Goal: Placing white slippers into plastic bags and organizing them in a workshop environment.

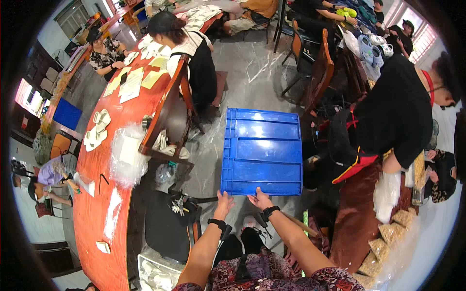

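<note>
A blue plastic crate [262,150] fills the middle of the view, a ribbed, closed face of it turned up toward me. My left hand [224,204] grips the near left corner of the crate. Along the same near edge, farther right, my right hand [261,199] is closed on it, thumb on top and the other fingers mostly hidden. Both forearms reach forward, with a black band at each wrist. What the crate holds, if anything, cannot be seen.
A long reddish table [97,218] on the left carries papers, white pieces and plastic bags. Beside it stand a wooden chair [167,119] and a black chair [167,220]. A person in black [395,106] bends at the right, near bags of tan pieces [381,248].
</note>
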`<action>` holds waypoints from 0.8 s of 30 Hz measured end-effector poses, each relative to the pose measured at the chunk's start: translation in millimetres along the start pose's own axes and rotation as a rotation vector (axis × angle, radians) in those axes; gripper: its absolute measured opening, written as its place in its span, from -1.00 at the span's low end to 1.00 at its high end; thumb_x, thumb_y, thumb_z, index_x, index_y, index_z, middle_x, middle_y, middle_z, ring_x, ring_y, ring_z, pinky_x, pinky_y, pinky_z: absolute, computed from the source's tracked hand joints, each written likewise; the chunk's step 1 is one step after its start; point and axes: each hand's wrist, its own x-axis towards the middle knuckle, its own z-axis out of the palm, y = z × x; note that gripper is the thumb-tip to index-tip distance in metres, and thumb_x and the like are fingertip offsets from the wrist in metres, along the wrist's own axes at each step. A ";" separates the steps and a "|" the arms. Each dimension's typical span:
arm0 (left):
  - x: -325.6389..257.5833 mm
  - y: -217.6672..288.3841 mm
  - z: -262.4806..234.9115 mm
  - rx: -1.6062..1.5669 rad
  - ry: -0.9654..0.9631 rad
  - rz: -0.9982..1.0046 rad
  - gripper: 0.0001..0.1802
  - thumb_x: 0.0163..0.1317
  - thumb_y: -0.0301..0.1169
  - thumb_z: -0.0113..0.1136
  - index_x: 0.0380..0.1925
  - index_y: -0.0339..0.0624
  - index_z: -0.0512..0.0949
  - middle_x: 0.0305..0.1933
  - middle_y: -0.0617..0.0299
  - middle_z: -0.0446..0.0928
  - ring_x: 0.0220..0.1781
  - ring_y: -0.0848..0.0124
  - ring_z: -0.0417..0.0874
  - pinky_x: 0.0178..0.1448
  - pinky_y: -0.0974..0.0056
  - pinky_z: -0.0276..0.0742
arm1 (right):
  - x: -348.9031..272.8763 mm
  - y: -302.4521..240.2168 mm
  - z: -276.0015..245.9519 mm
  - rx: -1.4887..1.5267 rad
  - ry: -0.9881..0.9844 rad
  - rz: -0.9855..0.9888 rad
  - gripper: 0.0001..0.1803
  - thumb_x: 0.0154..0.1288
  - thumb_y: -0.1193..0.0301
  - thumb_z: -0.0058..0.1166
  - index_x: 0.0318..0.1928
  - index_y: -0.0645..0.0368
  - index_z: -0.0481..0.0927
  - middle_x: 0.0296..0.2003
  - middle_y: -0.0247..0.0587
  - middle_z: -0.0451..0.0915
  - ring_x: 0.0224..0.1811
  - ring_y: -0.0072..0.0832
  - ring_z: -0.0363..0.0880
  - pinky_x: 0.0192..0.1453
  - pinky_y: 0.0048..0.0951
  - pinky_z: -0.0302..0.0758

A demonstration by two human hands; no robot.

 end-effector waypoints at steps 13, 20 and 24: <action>104.5 159.1 97.6 -0.059 -0.085 0.032 -0.38 0.27 -0.24 -0.13 0.22 0.17 -0.20 0.27 0.14 0.01 0.17 0.01 0.23 -0.01 -0.09 0.32 | 55.8 -151.2 131.8 0.038 -0.077 0.036 -0.60 0.30 0.14 -0.23 -0.08 0.23 0.33 -0.29 -0.03 0.52 -0.33 -0.23 0.55 -0.45 -0.41 0.53; 164.4 237.2 158.4 0.057 -0.096 0.010 -0.40 0.27 -0.27 -0.13 0.22 0.14 -0.16 0.26 0.13 0.02 0.17 0.02 0.24 -0.05 -0.05 0.38 | 92.4 -240.6 189.8 -0.013 -0.070 0.007 -0.62 0.32 0.13 -0.28 -0.08 0.18 0.33 -0.29 -0.07 0.52 -0.36 -0.27 0.55 -0.53 -0.47 0.46; 201.7 277.6 186.8 0.081 -0.140 0.014 -0.25 0.26 -0.23 -0.11 0.25 0.11 -0.38 0.31 0.05 -0.07 0.22 0.00 0.17 0.06 -0.12 0.28 | 106.7 -285.1 224.6 -0.056 -0.090 -0.037 -0.62 0.32 0.12 -0.28 -0.09 0.17 0.32 -0.28 -0.06 0.51 -0.36 -0.27 0.55 -0.54 -0.48 0.45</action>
